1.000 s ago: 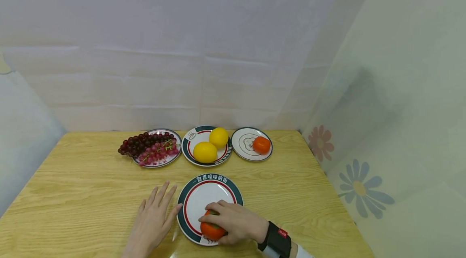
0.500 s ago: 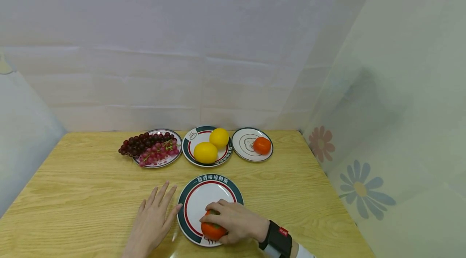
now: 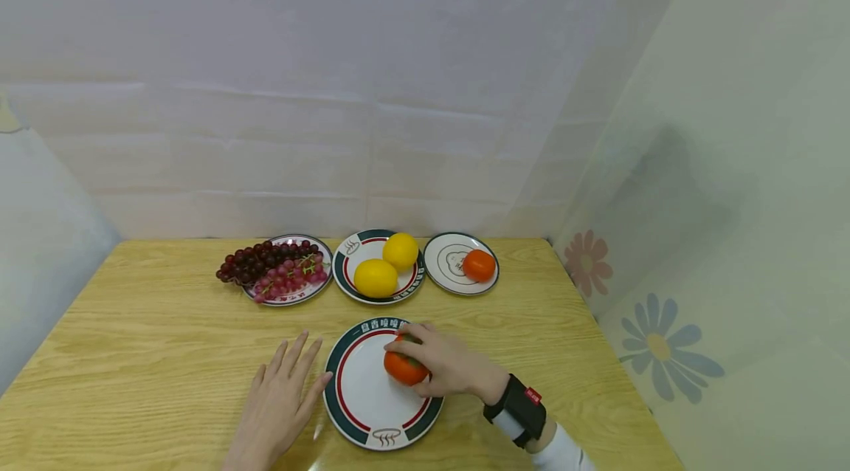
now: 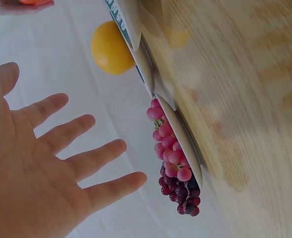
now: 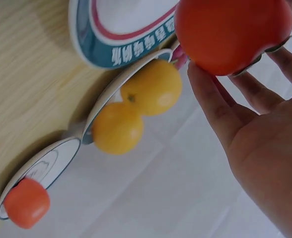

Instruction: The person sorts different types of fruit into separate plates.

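Note:
My right hand point(image 3: 448, 362) grips a red-orange persimmon point(image 3: 406, 362) from above. In the right wrist view the persimmon point(image 5: 233, 34) shows its green leafy cap on the side towards the palm, raised off the plate. Below it in the head view lies a white plate point(image 3: 372, 390) with a dark green and red rim. Left of this plate, my left hand point(image 3: 275, 397) is held with fingers straight and spread, holding nothing. The left wrist view shows that palm point(image 4: 36, 183) bare.
Along the back of the wooden table point(image 3: 166, 353) stand a plate of dark and pink grapes point(image 3: 288, 275), a plate point(image 3: 345, 264) with two yellow fruits point(image 3: 375, 278), and a small plate point(image 3: 441, 264) bearing another red-orange fruit point(image 3: 479, 266). White sheeting point(image 3: 332, 124) rises behind.
The right hand has lifted the persimmon from the plate's near side and carried it forward and slightly right. The left hand has stayed put.

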The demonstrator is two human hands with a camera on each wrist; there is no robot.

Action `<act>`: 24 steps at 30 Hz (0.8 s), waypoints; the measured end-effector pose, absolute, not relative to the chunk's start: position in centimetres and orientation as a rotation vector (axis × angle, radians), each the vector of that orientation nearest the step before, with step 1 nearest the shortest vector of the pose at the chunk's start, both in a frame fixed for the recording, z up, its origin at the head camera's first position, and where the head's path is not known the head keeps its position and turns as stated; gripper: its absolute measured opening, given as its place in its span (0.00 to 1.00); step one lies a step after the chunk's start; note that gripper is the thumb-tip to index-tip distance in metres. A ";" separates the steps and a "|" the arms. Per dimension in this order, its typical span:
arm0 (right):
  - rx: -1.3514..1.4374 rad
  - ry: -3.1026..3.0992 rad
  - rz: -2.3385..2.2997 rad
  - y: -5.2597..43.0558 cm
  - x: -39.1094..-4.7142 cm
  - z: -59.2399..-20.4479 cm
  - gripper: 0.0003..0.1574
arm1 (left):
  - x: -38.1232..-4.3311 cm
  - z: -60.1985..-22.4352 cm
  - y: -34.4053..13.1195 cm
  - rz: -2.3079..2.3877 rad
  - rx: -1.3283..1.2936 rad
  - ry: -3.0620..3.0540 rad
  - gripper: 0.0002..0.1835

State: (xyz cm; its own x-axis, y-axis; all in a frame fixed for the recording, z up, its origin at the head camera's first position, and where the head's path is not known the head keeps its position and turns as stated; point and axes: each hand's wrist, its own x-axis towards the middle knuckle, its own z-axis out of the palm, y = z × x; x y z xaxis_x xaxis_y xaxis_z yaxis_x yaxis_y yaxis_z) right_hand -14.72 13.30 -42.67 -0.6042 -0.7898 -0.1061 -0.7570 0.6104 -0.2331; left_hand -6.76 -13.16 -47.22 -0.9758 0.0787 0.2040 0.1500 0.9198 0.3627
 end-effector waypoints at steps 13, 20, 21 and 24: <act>-0.761 3.035 -0.429 16.8 -23.0 -45.2 0.41 | -6.7 -47.0 -13.3 -0.562 -0.175 -2.902 0.27; -0.462 3.217 -0.560 18.6 -26.6 -47.3 0.41 | -6.7 -47.2 -13.3 -0.543 -0.187 -2.900 0.28; -0.439 3.226 -0.565 18.6 -26.9 -47.5 0.41 | -6.7 -47.2 -13.3 -0.542 -0.187 -2.902 0.28; -0.380 3.250 -0.550 18.6 -27.7 -47.9 0.41 | -6.6 -47.3 -13.2 -0.541 -0.184 -2.900 0.28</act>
State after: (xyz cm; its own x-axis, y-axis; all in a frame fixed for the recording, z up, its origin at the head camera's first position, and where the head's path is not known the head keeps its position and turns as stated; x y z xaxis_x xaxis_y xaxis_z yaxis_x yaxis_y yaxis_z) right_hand -27.74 18.61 -47.93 -0.9584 -0.1935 0.2099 -0.2518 0.9195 -0.3019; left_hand -6.64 -13.24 -47.28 -0.9750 0.0876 0.2041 0.1553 0.9259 0.3443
